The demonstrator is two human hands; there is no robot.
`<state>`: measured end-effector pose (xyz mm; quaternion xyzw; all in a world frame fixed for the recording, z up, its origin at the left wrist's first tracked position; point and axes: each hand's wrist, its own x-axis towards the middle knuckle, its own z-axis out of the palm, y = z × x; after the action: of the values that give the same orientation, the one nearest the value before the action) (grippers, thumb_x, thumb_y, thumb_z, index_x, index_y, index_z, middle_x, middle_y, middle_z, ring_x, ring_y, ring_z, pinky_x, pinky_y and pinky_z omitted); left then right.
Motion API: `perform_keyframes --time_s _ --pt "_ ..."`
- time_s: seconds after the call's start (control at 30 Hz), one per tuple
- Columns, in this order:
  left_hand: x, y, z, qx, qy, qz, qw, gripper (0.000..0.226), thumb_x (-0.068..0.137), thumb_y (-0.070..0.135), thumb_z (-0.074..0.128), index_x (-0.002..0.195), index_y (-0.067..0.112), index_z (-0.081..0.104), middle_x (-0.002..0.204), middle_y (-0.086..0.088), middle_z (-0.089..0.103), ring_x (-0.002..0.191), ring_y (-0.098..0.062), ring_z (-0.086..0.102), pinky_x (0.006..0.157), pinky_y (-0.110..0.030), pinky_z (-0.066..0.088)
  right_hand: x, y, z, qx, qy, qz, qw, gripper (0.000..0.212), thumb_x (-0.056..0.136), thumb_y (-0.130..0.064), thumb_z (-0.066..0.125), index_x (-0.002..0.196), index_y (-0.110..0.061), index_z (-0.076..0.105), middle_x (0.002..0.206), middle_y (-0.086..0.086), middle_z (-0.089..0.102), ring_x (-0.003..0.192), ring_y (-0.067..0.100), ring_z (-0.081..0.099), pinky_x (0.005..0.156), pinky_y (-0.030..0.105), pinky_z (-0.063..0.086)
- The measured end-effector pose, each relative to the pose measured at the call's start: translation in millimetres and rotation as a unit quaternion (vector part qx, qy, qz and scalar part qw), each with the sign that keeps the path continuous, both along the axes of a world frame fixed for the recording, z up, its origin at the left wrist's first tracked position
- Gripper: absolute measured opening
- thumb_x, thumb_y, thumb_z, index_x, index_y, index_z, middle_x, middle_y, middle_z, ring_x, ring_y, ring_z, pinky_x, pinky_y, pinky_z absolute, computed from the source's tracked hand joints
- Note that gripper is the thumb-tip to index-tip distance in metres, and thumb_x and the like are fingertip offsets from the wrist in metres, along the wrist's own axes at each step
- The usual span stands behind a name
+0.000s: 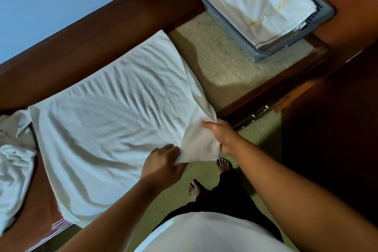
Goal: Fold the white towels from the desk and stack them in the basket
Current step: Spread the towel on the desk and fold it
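A white towel (106,125) lies spread and wrinkled across the wooden desk (98,32). Its near right corner is lifted off the desk edge. My left hand (161,161) pinches that corner from below and my right hand (223,135) grips it from the right, the cloth bunched between them. A grey perforated basket (231,32) stands at the far right of the desk with a folded white towel (257,8) with gold lettering lying in it.
More crumpled white towels (14,168) lie at the desk's left end. A beige inlaid pad (221,61) covers the desk between the spread towel and the basket. A blue wall is behind. My bare feet (224,163) stand on green matting below the desk edge.
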<state>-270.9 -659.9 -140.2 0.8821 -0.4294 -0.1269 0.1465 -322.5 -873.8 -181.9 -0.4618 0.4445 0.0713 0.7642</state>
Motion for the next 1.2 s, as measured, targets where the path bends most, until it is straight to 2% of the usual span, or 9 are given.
perform_keyframes --time_s 0.1,0.17,0.3,0.37,0.47,0.73,1.0,1.1,1.2 --pt "-8.0 -11.9 0.1 -0.025 0.015 -0.013 0.999 0.031 0.067 0.022 0.068 0.061 0.014 0.038 0.058 0.0 0.04 0.048 -0.028 0.039 0.047 -0.026 0.012 5.6 -20.6 21.7 -0.209 -0.033 0.009 0.977 0.023 0.088 -0.021 0.071 0.105 -0.006 0.071 0.095 0.008 0.073 0.089 0.025 0.069 0.075 0.034 0.053" --pt "-17.7 -21.0 -4.6 -0.032 0.036 -0.047 0.998 0.03 0.069 0.024 0.063 0.065 0.019 0.034 0.061 0.001 0.043 0.05 -0.028 0.043 0.052 -0.025 0.018 -4.9 -35.9 34.2 -0.362 -0.047 0.024 0.931 0.019 0.094 -0.02 0.065 0.106 -0.006 0.07 0.094 0.001 0.068 0.086 0.017 0.062 0.068 0.026 0.041" --pt "-39.6 -48.1 -22.0 0.095 0.15 -0.143 0.974 0.016 0.088 0.036 0.055 0.085 0.023 0.046 0.093 -0.001 0.056 0.08 -0.028 0.061 0.063 -0.031 0.039 -45.3 -63.7 -0.1 -0.534 0.069 0.072 0.84 0.024 0.1 -0.031 0.055 0.113 -0.016 0.068 0.103 0.003 0.07 0.094 0.023 0.062 0.073 0.031 0.042" --pt "-39.0 -58.8 -32.9 0.162 0.216 -0.157 0.95 0.023 0.095 0.043 0.055 0.11 0.026 0.053 0.117 0.002 0.057 0.099 -0.022 0.062 0.081 -0.036 0.051 -64.1 -74.8 -34.8 -0.51 0.171 0.169 0.826 0.026 0.1 -0.03 0.055 0.121 -0.017 0.062 0.117 0.01 0.065 0.105 0.033 0.062 0.08 0.037 0.047" --pt "-22.7 -65.9 -40.4 0.146 0.253 -0.115 0.949 0.028 0.097 0.04 0.055 0.123 0.029 0.055 0.129 0.004 0.055 0.109 -0.019 0.062 0.091 -0.036 0.052 -80.6 -84.7 -55.2 -0.469 0.262 0.27 0.799 0.041 0.097 -0.018 0.058 0.138 -0.017 0.051 0.135 0.014 0.053 0.115 0.036 0.057 0.091 0.036 0.046" --pt "54.1 -50.8 -42.8 0.104 0.192 0.089 0.972 0.034 0.096 0.032 0.061 0.129 0.022 0.056 0.143 -0.001 0.047 0.111 -0.021 0.06 0.096 -0.035 0.048 -32.6 -83.3 -43.1 -0.519 0.146 0.305 0.785 0.033 0.093 -0.025 0.061 0.125 -0.02 0.055 0.129 0.007 0.046 0.113 0.031 0.055 0.085 0.038 0.049" --pt "73.0 -31.7 -44.9 0.134 0.2 0.19 0.952 0.048 0.097 0.034 0.06 0.142 0.019 0.049 0.152 -0.005 0.038 0.132 -0.027 0.048 0.111 -0.035 0.038 44.4 -97.7 -41.2 -0.522 0.176 0.338 0.763 0.058 0.089 -0.037 0.063 0.139 -0.011 0.048 0.138 0.017 0.043 0.13 0.038 0.04 0.109 0.044 0.035" --pt "81.7 -24.3 -48.9 0.128 0.209 0.224 0.943 0.049 0.097 0.034 0.06 0.143 0.019 0.049 0.15 -0.004 0.04 0.131 -0.026 0.049 0.11 -0.034 0.039 80.3 -104.5 -43.8 -0.471 0.187 0.318 0.801 0.068 0.087 -0.05 0.066 0.136 -0.005 0.047 0.138 0.019 0.046 0.128 0.039 0.045 0.106 0.044 0.038" --pt "100.7 -22.6 -53.3 0.108 0.208 0.266 0.935 0.05 0.096 0.034 0.062 0.142 0.018 0.05 0.148 -0.003 0.041 0.129 -0.029 0.05 0.107 -0.037 0.043 120.7 -110.9 -39.2 -0.401 0.145 0.305 0.852 0.058 0.088 -0.047 0.069 0.124 -0.004 0.053 0.124 0.017 0.059 0.115 0.036 0.059 0.087 0.035 0.047"
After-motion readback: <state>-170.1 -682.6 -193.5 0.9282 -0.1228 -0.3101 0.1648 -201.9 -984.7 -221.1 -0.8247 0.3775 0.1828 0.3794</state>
